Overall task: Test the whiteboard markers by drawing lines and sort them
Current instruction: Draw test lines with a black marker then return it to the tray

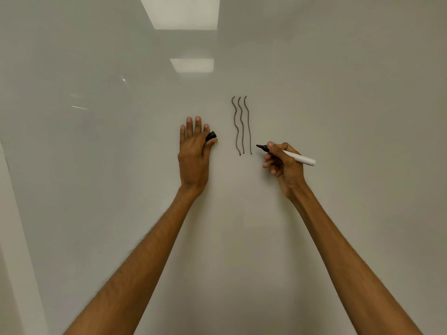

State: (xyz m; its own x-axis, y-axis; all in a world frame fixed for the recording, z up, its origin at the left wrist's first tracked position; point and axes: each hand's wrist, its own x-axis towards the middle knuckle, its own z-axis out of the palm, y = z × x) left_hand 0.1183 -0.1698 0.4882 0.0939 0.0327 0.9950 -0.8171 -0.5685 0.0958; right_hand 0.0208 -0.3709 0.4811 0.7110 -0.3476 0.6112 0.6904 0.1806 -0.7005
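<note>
Lines point(242, 125), three wavy dark ones, mark the whiteboard point(338, 93). Just right of them the right hand point(283, 165) curls its fingers point(269, 163) round a white marker point(302, 160), black tip pointing left. Left hand point(193, 155) lies flat on the board, thumb pinching the black cap point(211, 136). Light patches point(183, 13) shine up top.

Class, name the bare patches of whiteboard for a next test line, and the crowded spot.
Bare: left of the left hand, right of the right hand, above the wavy lines. Crowded: between the hands, with lines, cap, marker.
</note>
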